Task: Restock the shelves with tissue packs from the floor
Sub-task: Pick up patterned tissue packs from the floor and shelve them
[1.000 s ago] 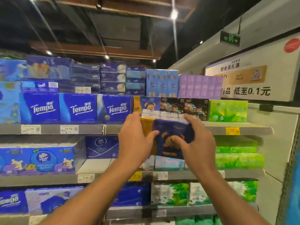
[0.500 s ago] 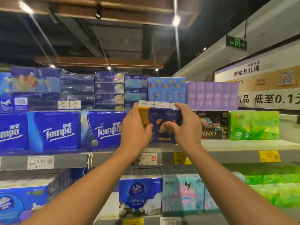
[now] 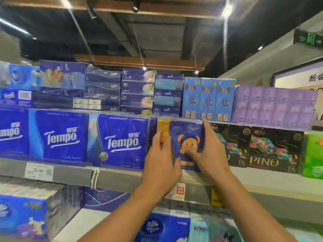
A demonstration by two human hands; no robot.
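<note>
A blue tissue pack with a bear print and a yellow side [image 3: 187, 137] stands on the upper shelf [image 3: 120, 179], between the blue Tempo pack [image 3: 120, 140] and the black Pino packs [image 3: 258, 149]. My left hand [image 3: 161, 165] grips its left edge, thumb on the front. The fingers of my right hand [image 3: 208, 151] wrap round its right edge and top corner, and the thumb presses the bear picture. The pack's bottom edge is partly hidden by my hands.
Boxed tissues [image 3: 138, 91], light blue packs [image 3: 208, 98] and purple packs [image 3: 272, 105] are stacked on the shelf above. A green pack [image 3: 314, 154] sits at far right. More packs [image 3: 162, 227] fill the shelf below. Price tags [image 3: 38, 171] line the shelf edge.
Both hands have carried the bear pack up from the lower shelf level and pushed it into the gap on the upper shelf. The camera has tilted upward and moved closer.
</note>
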